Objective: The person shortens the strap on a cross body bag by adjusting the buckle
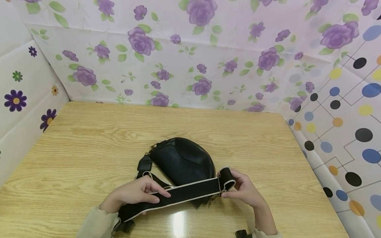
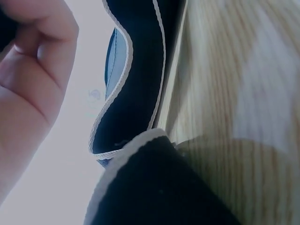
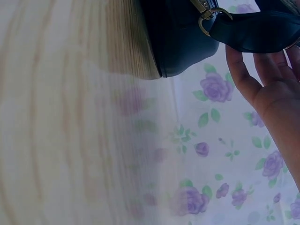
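A black half-moon handbag [image 1: 186, 158] lies on the table, its smooth surface facing up. A wide black strap with cream edging [image 1: 193, 191] stretches across in front of it, between both hands. The left hand [image 1: 140, 191] holds the strap near its left part, thumb and index finger lying on top; curled fingers [image 2: 42, 61] show in the left wrist view. At the other end, the right hand [image 1: 242, 188] grips the strap by its folded loop, next to a metal ring. In the right wrist view a leather tab [image 3: 258, 32] hangs from a brass-coloured ring [image 3: 208, 23] above the fingers.
The wooden table [image 1: 98, 138] carries the bag. Flowered sheeting [image 1: 178, 59] stands behind it, and dotted sheeting [image 1: 342, 148] rises on the right. A black leather strap tab [image 1: 145, 163] joins the bag's left end.
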`<state>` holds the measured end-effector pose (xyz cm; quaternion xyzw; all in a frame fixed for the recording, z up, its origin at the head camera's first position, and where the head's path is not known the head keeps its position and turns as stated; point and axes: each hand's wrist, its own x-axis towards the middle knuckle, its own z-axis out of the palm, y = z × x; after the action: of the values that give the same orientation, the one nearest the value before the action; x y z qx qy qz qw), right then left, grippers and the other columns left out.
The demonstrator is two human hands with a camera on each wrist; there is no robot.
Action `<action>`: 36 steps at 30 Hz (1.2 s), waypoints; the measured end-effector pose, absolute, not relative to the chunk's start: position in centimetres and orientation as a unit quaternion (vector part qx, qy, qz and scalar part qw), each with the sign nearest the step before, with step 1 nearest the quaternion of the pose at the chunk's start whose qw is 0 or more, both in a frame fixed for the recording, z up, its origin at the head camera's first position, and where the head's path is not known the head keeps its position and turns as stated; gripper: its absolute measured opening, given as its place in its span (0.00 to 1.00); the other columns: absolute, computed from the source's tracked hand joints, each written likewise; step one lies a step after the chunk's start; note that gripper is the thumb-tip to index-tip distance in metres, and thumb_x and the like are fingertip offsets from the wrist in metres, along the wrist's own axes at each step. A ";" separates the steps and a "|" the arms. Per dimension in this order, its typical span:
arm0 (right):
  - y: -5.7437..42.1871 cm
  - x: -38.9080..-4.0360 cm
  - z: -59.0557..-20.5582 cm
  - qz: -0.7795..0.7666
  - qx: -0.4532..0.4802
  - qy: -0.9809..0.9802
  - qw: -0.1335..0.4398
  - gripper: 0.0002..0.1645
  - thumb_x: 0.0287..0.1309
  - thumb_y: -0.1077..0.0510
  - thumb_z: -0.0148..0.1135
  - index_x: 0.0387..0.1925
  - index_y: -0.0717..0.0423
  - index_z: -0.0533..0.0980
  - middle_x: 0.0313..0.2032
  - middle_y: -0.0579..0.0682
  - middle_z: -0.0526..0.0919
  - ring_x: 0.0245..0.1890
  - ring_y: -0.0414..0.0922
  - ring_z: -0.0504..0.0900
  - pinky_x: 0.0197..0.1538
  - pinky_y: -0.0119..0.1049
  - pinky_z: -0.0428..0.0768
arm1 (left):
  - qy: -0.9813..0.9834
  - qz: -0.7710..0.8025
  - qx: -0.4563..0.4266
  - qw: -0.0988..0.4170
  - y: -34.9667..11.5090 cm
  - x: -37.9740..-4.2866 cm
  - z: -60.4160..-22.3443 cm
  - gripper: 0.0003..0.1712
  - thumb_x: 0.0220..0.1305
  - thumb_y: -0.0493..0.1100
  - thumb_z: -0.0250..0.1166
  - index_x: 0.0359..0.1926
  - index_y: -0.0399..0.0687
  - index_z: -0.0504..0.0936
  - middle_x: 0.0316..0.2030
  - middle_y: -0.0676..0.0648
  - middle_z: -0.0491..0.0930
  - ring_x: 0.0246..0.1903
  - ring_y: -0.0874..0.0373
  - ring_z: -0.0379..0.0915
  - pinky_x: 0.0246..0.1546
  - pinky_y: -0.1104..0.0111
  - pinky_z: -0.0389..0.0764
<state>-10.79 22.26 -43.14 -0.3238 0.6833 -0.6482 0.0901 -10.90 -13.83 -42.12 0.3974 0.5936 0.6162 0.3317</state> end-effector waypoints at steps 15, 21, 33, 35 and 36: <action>22.4 -11.2 -43.5 -0.648 -0.362 0.666 0.071 0.30 0.31 0.84 0.63 0.44 0.74 0.68 0.42 0.60 0.72 0.41 0.45 0.71 0.40 0.36 0.74 | 0.601 0.604 0.434 0.292 -14.9 -11.1 -42.5 0.14 0.57 0.26 0.55 0.46 0.25 0.75 0.05 0.39 0.60 0.04 0.56 0.42 0.45 0.69 0.69; 22.5 -11.1 -43.5 -0.647 -0.360 0.669 0.067 0.30 0.32 0.83 0.63 0.44 0.72 0.69 0.42 0.65 0.71 0.41 0.45 0.72 0.41 0.36 0.74 | 0.602 0.609 0.420 0.300 -15.1 -11.0 -42.4 0.14 0.57 0.26 0.55 0.46 0.26 0.75 0.06 0.41 0.57 0.04 0.57 0.41 0.14 0.77 0.63; 22.4 -11.1 -43.7 -0.649 -0.361 0.666 0.069 0.29 0.34 0.82 0.63 0.45 0.74 0.68 0.42 0.67 0.70 0.41 0.46 0.72 0.41 0.36 0.74 | 0.613 0.587 0.435 0.299 -15.1 -11.0 -43.1 0.11 0.60 0.29 0.54 0.44 0.30 0.76 0.43 0.39 0.77 0.45 0.62 0.70 0.54 0.70 0.63; 22.4 -11.1 -43.6 -0.649 -0.361 0.666 0.070 0.29 0.34 0.82 0.63 0.44 0.75 0.67 0.42 0.68 0.69 0.41 0.46 0.71 0.41 0.36 0.74 | 0.611 0.584 0.440 0.304 -14.8 -11.1 -43.3 0.11 0.61 0.29 0.53 0.43 0.31 0.77 0.42 0.39 0.77 0.46 0.60 0.70 0.54 0.69 0.63; 22.4 -11.1 -43.6 -0.649 -0.360 0.667 0.071 0.29 0.34 0.83 0.62 0.44 0.75 0.67 0.42 0.69 0.69 0.41 0.46 0.71 0.41 0.36 0.73 | 0.611 0.581 0.443 0.304 -14.5 -11.1 -43.3 0.10 0.61 0.30 0.53 0.43 0.31 0.77 0.41 0.39 0.78 0.44 0.61 0.70 0.54 0.68 0.63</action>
<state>-11.07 22.40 -43.57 -0.3597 0.6666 -0.6491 0.0706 -11.15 -14.55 -43.35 0.4426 0.6111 0.5814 0.3043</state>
